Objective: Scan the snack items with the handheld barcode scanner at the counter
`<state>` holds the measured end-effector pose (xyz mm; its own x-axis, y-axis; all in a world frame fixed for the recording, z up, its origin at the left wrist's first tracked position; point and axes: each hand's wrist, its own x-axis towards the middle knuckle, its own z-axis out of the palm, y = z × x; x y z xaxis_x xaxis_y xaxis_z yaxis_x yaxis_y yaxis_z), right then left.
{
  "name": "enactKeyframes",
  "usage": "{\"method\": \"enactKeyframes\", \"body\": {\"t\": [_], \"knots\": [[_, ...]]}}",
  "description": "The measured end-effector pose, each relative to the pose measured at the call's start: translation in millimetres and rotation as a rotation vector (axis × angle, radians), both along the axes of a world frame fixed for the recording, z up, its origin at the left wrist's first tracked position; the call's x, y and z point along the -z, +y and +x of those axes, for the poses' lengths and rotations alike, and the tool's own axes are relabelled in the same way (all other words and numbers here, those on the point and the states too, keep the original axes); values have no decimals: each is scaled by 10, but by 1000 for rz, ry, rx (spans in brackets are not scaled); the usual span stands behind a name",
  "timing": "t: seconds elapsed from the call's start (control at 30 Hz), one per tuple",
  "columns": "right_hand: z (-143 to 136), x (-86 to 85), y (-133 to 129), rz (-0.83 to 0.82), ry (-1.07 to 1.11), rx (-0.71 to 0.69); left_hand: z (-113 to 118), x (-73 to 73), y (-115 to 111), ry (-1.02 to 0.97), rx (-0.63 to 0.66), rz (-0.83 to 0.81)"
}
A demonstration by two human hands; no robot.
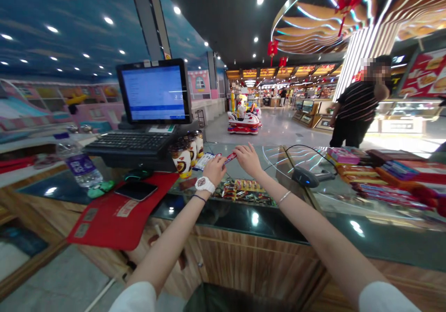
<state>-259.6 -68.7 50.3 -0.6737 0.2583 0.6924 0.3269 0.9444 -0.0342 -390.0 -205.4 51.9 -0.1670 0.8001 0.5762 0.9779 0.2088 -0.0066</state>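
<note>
A slim red-wrapped snack bar [230, 157] is held level above the glass counter top, one end in each hand. My left hand [213, 169], with a white watch on its wrist, has its fingers closed on the left end. My right hand [248, 159] pinches the right end, its index finger lifted. Just left of my left hand lies a blue and white packet [203, 162]. Under the glass, below my hands, several small wrapped sweets [244, 186] show. The print on the bar is too small to read.
A monitor [155, 92], keyboard [127, 143], lidded cups [181, 159], red mat [118, 219], phone [136, 190] and water bottle [81, 165] stand or lie left. A barcode scanner [305, 177] and stacked packaged snacks [379, 177] lie right. A person [358, 105] stands beyond the counter.
</note>
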Motion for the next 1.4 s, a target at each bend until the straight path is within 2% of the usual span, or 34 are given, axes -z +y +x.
{"method": "enactKeyframes", "body": {"t": [0.2, 0.37, 0.5, 0.63, 0.97, 1.23, 1.4], "knots": [[-473, 156, -103, -216, 102, 31, -351, 10, 175, -78, -78, 19], [-785, 336, -115, -462, 3, 30, -567, 75, 289, -155, -129, 28], [-938, 477, -87, -627, 9, 1, -599, 170, 327, -184, -145, -8], [-954, 589, -47, -739, 27, -47, -545, 262, 393, -178, -163, -67], [-907, 652, -2, -742, -57, -77, -545, 436, 569, -166, -169, -148], [-897, 621, -77, -721, -152, -4, -675, 375, 384, -186, -144, -70], [-883, 585, -264, -651, -225, -4, -739, 338, 283, -204, -177, -130]]}}
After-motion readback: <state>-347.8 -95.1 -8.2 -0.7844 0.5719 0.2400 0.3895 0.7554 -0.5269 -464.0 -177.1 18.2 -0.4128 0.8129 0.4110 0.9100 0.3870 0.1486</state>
